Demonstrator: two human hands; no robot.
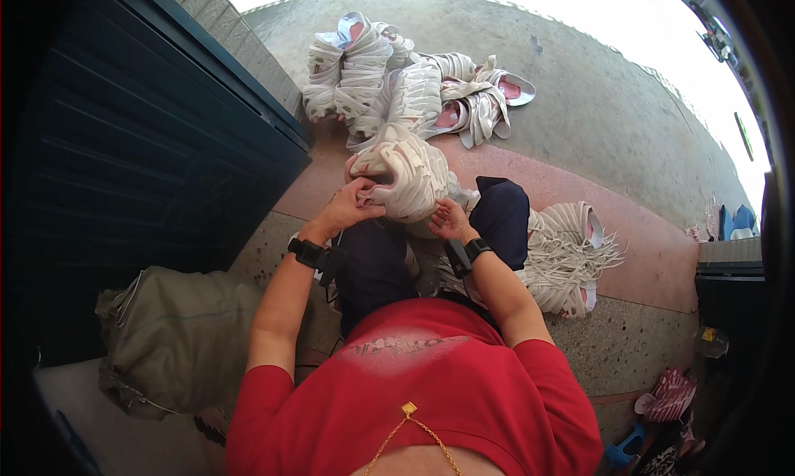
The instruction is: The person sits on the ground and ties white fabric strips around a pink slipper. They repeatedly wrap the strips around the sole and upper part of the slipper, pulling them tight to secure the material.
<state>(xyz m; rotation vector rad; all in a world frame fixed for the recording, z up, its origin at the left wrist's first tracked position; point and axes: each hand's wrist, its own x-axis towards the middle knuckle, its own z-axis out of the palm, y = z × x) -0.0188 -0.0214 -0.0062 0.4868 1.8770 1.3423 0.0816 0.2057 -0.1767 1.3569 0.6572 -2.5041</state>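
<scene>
A thick bundle of nested cream-white shoe uppers [411,176] rests between my knees, its open end facing left. With bent fingers, my left hand [346,208] grips the edge of an upper at that opening. My right hand [450,221] is at the bundle's lower right side, palm turned up and fingers curled in against it. What those fingers pinch, if anything, is too small to make out. Each wrist carries a black strapped device.
Ahead on the floor lie several more stacks of shoe uppers [364,79]. Another pile with loose straps [571,265] lies by my right knee. A dark ribbed door [166,161] stands at the left, with an olive sack [178,335] below it. Footwear [669,396] lies at the lower right.
</scene>
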